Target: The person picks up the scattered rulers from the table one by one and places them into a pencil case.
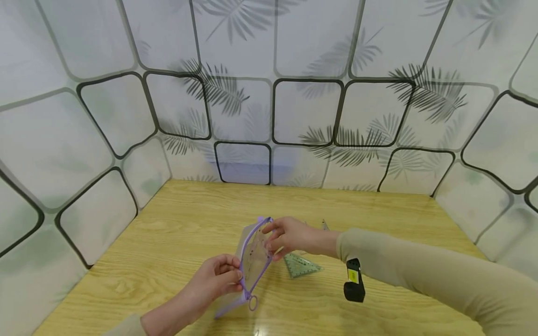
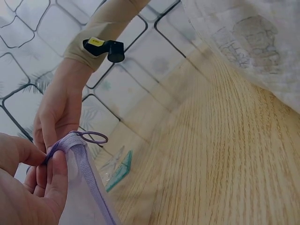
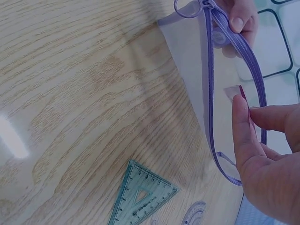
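A translucent pouch with a purple zipper (image 1: 243, 261) stands tilted over the table with its mouth spread wide. My left hand (image 1: 218, 280) pinches the zipper edge near the ring pull (image 1: 253, 303). Reaching into the mouth, my right hand (image 1: 290, 235) pinches a thin clear piece with a dark reddish edge (image 3: 241, 91); its kind is unclear. Just right of the pouch, a green triangular set square (image 1: 300, 266) lies flat. Near that, the right wrist view shows part of a clear protractor (image 3: 193, 213).
Behind the right forearm, a small pointed clear item (image 1: 325, 225) shows on the wooden table (image 1: 189, 210). Patterned fabric walls (image 1: 307, 112) enclose the table at the back and both sides. A black wrist camera (image 1: 354, 282) hangs from the right sleeve.
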The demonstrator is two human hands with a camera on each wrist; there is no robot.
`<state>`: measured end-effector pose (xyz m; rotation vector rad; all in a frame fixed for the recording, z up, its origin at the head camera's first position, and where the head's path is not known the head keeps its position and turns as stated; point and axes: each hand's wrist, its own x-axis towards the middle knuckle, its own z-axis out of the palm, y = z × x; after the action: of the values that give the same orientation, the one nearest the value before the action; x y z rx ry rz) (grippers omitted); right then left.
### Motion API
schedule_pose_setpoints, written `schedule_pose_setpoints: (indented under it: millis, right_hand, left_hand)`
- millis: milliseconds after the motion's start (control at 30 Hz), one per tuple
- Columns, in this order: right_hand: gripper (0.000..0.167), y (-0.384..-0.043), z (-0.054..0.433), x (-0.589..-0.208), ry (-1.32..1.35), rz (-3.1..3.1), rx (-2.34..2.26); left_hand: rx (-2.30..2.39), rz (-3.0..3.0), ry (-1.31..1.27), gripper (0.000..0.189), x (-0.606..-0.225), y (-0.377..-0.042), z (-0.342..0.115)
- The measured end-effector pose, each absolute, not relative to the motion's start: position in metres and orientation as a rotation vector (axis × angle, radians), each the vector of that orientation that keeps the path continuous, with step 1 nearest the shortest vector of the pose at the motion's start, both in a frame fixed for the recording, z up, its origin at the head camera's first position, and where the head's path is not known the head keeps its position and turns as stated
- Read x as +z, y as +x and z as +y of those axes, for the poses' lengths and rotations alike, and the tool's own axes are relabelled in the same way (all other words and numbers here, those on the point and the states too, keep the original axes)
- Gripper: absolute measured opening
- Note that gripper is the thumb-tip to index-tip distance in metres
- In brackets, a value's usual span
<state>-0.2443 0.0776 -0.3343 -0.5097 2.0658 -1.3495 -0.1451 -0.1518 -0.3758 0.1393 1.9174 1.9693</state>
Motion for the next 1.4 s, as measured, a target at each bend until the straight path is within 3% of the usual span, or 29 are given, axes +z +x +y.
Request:
schedule_pose_setpoints:
  millis: [333,700,1400]
  right_hand:
    - [0.045,-0.243,0.072,-0.334,-0.527,2.052,-1.326]
    - [0.057,-0.243,0.081,-0.338,-0.695,2.191,-1.159]
    - [0.060,-0.242,0.088,-0.338,-0.611,2.241,-1.181]
  left_hand:
    - [1.974,1.917,0.152,0.026,-0.376,-0.145,-0.152]
    - [1.994,1.923,0.137,0.028,-0.377,-0.146,-0.151]
    - [1.999,1.923,0.113,0.027,-0.377,-0.146,-0.151]
